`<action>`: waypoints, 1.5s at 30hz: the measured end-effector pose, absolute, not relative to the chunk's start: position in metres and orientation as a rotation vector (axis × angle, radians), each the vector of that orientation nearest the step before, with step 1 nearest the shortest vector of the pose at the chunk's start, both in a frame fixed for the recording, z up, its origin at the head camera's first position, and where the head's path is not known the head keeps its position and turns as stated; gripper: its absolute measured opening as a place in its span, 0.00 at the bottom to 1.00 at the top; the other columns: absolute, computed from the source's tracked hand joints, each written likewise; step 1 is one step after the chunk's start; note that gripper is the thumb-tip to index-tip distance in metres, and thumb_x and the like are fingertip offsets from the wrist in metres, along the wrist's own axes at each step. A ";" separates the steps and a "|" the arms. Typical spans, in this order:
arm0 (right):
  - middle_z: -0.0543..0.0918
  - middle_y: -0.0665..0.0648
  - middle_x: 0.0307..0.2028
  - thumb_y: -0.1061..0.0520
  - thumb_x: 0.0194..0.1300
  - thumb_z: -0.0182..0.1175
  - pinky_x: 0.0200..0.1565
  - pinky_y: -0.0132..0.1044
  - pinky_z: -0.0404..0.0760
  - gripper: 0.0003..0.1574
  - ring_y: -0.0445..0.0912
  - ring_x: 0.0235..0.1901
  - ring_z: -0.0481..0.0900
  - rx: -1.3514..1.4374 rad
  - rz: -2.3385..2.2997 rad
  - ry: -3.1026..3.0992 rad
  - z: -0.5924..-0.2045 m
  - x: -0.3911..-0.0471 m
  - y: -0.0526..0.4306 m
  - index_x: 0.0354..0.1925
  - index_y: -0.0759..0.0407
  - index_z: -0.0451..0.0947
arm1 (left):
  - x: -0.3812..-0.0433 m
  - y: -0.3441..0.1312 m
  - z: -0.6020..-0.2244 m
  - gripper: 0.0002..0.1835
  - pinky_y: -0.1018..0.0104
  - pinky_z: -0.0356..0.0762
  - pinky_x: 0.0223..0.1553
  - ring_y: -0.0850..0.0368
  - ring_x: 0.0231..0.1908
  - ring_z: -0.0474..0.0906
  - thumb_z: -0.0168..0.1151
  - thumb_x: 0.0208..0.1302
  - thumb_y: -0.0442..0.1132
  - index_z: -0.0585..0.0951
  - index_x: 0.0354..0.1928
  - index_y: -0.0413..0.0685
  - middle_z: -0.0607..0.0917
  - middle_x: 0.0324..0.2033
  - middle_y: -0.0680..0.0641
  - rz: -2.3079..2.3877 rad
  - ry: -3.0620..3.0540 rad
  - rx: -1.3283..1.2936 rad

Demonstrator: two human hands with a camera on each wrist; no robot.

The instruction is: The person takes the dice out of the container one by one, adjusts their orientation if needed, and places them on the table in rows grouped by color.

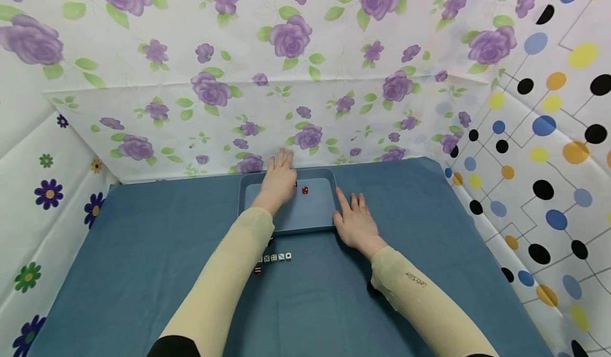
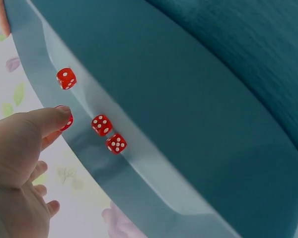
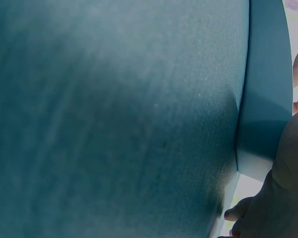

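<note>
My left hand [image 1: 277, 185] reaches over the blue tray [image 1: 310, 229] and pinches a red die [image 2: 66, 121] between thumb and index finger, the other fingers spread. Inside the tray lie several red dice with white pips: one red die [image 2: 66, 78] by itself, plus a pair made of an upper die [image 2: 102, 125] and a lower die [image 2: 116, 144]. At the tray's right side my right hand [image 1: 355, 223] rests with its index finger stretched along the rim. In the right wrist view the tray's outer wall [image 3: 263, 109] shows beside that hand.
In front of the tray, a row of white dice [image 1: 274, 258] lies on the blue cloth [image 1: 305, 304], partly hidden by my left forearm. A red die [image 1: 258, 270] lies just nearer than the row. Flowered sheeting [image 1: 305, 113] rises behind the tray; dotted sheeting [image 1: 544, 187] stands at right.
</note>
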State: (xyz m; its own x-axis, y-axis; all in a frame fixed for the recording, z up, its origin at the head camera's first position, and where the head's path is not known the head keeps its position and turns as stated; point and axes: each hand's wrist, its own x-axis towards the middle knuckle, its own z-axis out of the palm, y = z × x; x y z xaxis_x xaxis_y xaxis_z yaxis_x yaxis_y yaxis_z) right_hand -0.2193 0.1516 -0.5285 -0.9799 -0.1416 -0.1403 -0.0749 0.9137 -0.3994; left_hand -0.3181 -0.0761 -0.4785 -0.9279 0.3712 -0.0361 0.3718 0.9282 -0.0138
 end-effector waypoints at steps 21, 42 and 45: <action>0.44 0.72 0.84 0.41 0.88 0.36 0.80 0.64 0.44 0.42 0.67 0.83 0.33 -0.167 -0.599 2.894 -0.527 -0.218 0.151 0.88 0.41 0.34 | -0.264 -0.104 -0.455 0.06 0.37 0.45 0.80 0.36 0.84 0.40 0.77 0.68 0.43 0.89 0.38 0.51 0.61 0.82 0.39 0.203 3.105 0.814; 0.45 0.73 0.84 0.41 0.87 0.36 0.80 0.64 0.45 0.41 0.67 0.83 0.34 -0.159 -0.609 2.905 -0.529 -0.219 0.151 0.88 0.42 0.35 | -0.212 -0.136 -0.460 0.07 0.32 0.48 0.78 0.36 0.84 0.42 0.79 0.67 0.44 0.89 0.41 0.53 0.66 0.79 0.39 0.525 3.093 0.997; 0.45 0.73 0.84 0.41 0.87 0.36 0.80 0.64 0.45 0.41 0.67 0.83 0.34 -0.158 -0.608 2.907 -0.529 -0.219 0.151 0.88 0.41 0.35 | -0.202 -0.142 -0.463 0.09 0.30 0.49 0.77 0.35 0.83 0.44 0.79 0.66 0.45 0.88 0.41 0.53 0.67 0.79 0.38 0.564 3.096 1.004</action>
State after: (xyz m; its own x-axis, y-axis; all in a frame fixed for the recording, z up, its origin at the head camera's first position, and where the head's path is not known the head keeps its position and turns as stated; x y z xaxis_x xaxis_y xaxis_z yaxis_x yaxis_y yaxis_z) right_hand -0.2194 0.1506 -0.5293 -0.9803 -0.1375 -0.1414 -0.0693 0.9114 -0.4056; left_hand -0.2022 -0.1425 -0.4626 -0.8035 0.5384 0.2541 0.5934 0.7585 0.2693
